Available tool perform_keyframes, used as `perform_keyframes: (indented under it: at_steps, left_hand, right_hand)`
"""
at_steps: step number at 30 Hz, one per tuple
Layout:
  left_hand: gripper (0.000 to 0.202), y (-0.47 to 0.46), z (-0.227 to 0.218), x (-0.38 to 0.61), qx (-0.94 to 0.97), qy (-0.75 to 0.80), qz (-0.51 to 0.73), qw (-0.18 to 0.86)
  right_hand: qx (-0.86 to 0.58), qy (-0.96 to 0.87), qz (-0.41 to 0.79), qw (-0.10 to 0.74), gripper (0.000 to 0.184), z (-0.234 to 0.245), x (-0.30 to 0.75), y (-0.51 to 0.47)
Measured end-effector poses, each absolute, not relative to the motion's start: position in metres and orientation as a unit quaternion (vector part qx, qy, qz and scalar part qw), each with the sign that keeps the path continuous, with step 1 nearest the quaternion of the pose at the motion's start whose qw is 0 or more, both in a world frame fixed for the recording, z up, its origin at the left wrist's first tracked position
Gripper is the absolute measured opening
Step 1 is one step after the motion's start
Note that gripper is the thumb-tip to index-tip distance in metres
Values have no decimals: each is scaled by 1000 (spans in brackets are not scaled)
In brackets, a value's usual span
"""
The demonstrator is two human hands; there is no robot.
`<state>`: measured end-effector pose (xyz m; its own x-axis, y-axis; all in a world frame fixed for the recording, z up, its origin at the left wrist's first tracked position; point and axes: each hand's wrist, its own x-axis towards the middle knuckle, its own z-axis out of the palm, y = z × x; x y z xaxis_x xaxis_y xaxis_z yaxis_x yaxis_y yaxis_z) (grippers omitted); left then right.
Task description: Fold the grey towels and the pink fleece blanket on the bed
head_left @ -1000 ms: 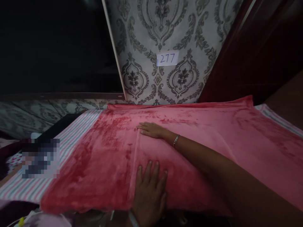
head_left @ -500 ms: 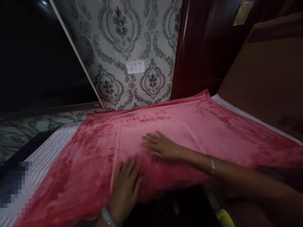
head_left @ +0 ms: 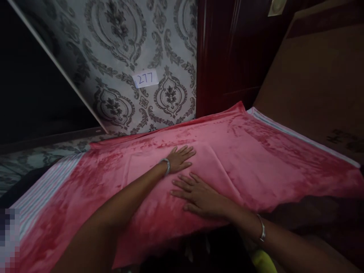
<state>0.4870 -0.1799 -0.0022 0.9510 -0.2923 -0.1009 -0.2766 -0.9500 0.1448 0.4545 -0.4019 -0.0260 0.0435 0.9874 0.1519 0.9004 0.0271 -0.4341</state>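
A pink plush blanket [head_left: 256,159] lies spread over a striped sheet [head_left: 42,189], with a folded layer in its middle. My left hand [head_left: 180,157] reaches far across and lies flat on the blanket, fingers stretched out, a bangle on the wrist. My right hand [head_left: 199,193] rests flat on the blanket just nearer to me, fingers spread and pointing left, also with a bangle. Neither hand holds anything.
Patterned grey wallpaper [head_left: 119,57] with a paper label reading 277 [head_left: 145,79] stands behind the bed. A dark red wooden door [head_left: 227,53] is at the right. A yellow-green object [head_left: 263,261] shows at the bottom edge.
My left hand moved from the near edge up and across to the far middle of the blanket. My right hand drew back toward me. The view swung right.
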Motion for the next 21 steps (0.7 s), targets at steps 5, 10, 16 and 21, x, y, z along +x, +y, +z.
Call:
perform_keyframes:
  at_steps: [5, 10, 16, 21]
  left_hand:
    - [67, -167, -6, 502, 994, -30, -75, 73]
    - [68, -168, 2, 510, 993, 25, -92, 65]
    - [63, -195, 21, 504, 993, -95, -41, 52]
    - [57, -223, 14, 508, 958, -264, -89, 63]
  right_hand:
    - [-684, -681, 116, 234, 58, -28, 459, -402]
    - [-683, -679, 116, 244, 58, -28, 459, -400]
    - [-679, -684, 91, 252, 56, -3, 462, -416]
    - [-695, -675, 72, 236, 56, -7, 466, -436]
